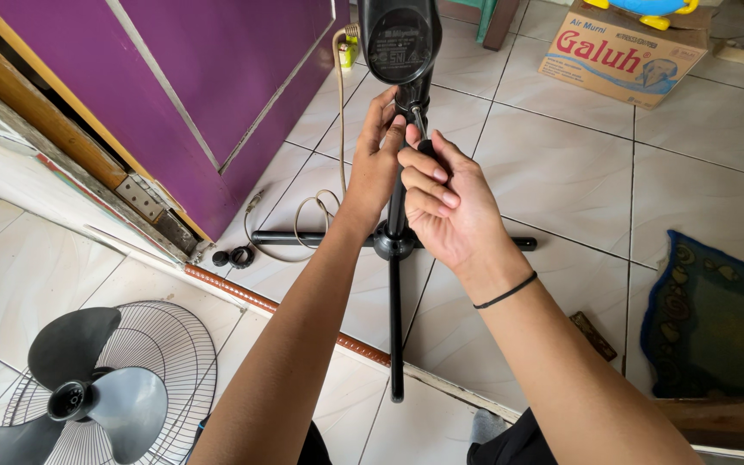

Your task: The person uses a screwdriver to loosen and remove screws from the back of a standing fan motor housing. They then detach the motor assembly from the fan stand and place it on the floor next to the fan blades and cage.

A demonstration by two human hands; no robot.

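Head view, left to right: grey fan blade lying on wire fan guard, floor, lower left; left hand wrapped around the neck of the black fan stand, centre; right hand pinching a screwdriver against that neck; cardboard box far right.

White tiled floor, purple door (hinged), daylight.

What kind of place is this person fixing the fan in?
Probably a room in a home, by a doorway. There is a white tiled floor, a purple door, a small rug, and a cardboard box on the floor.
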